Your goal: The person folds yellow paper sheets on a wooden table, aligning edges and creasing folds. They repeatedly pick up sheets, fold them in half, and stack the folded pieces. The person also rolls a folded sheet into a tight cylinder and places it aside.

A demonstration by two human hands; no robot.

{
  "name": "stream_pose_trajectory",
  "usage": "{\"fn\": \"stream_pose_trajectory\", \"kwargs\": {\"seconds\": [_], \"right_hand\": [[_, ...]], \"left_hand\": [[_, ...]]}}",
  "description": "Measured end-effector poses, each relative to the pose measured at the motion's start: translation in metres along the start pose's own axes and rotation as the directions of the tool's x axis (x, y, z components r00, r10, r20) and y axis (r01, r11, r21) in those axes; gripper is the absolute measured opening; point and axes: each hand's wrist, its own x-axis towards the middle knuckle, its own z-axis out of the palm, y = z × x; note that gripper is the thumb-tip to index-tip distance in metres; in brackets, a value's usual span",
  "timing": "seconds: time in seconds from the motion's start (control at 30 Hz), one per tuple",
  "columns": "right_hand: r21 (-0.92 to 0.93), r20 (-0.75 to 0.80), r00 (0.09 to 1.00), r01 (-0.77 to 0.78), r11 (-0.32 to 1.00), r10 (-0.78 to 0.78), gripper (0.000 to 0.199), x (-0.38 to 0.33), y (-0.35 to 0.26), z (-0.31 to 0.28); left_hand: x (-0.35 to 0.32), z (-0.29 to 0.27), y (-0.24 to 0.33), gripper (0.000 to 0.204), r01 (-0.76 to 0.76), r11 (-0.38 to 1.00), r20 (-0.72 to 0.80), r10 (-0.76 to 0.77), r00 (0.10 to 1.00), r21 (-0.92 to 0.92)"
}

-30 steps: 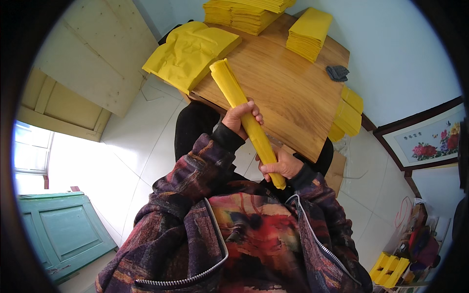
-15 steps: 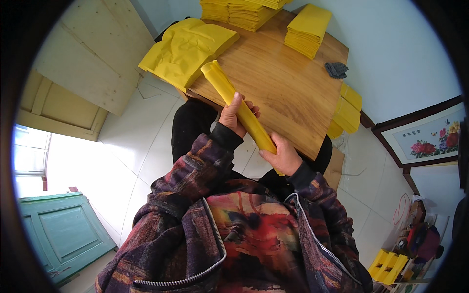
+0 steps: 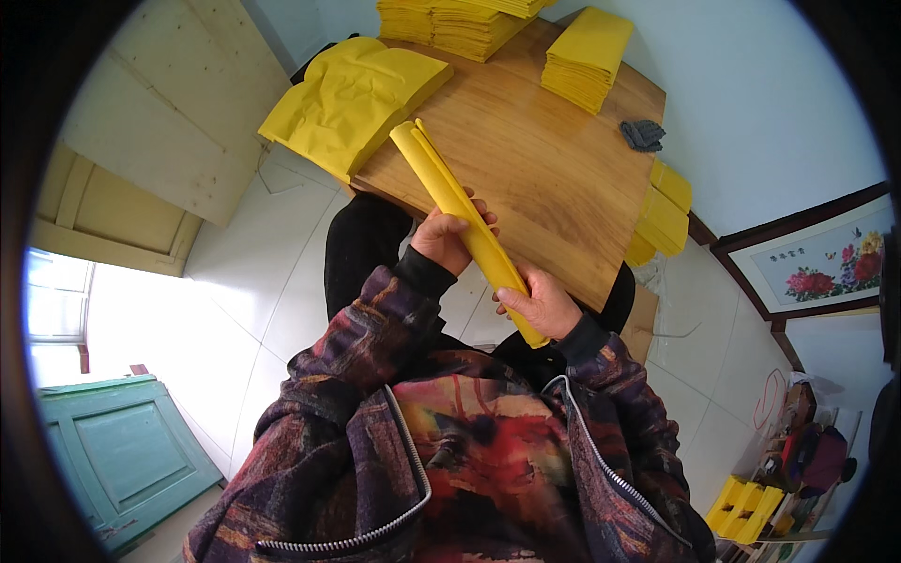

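A roll of yellow paper (image 3: 434, 171) slants across in front of me, its far end over the wooden table (image 3: 554, 178) and its near end above my lap. My left hand (image 3: 445, 238) wraps round its middle, thumb on top and fingertips showing on the far side. Close to the near end, my right hand (image 3: 542, 302) grips the roll, with the thumb laid across it. A loose edge of the paper runs along the roll's upper part. Left of its far end lies a stack of creased yellow sheets (image 3: 352, 98) at the table's corner.
Folded yellow paper stacks (image 3: 450, 28) stand at the table's far edge, another stack (image 3: 587, 58) at the far right. A grey glove (image 3: 642, 135) lies by the right edge. Yellow bundles (image 3: 662, 214) sit below that edge. A framed flower picture (image 3: 817, 258) leans against the wall.
The roll has shifted slightly within my hands, and more of its near end shows past my right hand. My left thumb has moved lower on the paper. The view has shifted a little.
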Motion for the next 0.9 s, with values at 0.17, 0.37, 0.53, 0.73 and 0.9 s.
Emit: {"fn": "stream_pose_trajectory", "kwargs": {"seconds": [0.17,0.37,0.53,0.73,0.9], "right_hand": [[0.223,0.068,0.991,-0.124,0.967,0.112,0.043,-0.001,0.006,-0.006],[0.366,0.151,0.981,-0.171,0.915,0.123,0.037,0.005,0.018,-0.031],[0.067,0.002,0.975,-0.221,0.973,0.222,0.028,0.013,0.021,-0.050],[-0.391,-0.266,0.964,-0.110,0.914,0.003,0.026,0.019,-0.002,-0.066],[-0.659,-0.286,0.955,-0.138,0.740,-0.076,0.025,0.032,-0.017,-0.103]], "left_hand": [[0.001,-0.001,-0.001,0.047,0.035,0.999,-0.033,-0.035,0.999,0.004],[0.011,-0.003,-0.008,0.042,0.080,0.995,-0.113,-0.074,0.991,0.053],[0.028,-0.006,-0.019,0.042,0.087,0.994,-0.080,-0.082,0.993,0.062],[0.056,-0.008,-0.034,0.048,0.145,0.989,-0.103,-0.141,0.985,0.038],[0.083,-0.010,-0.047,0.053,0.088,0.996,-0.041,-0.088,0.995,0.004]]}}
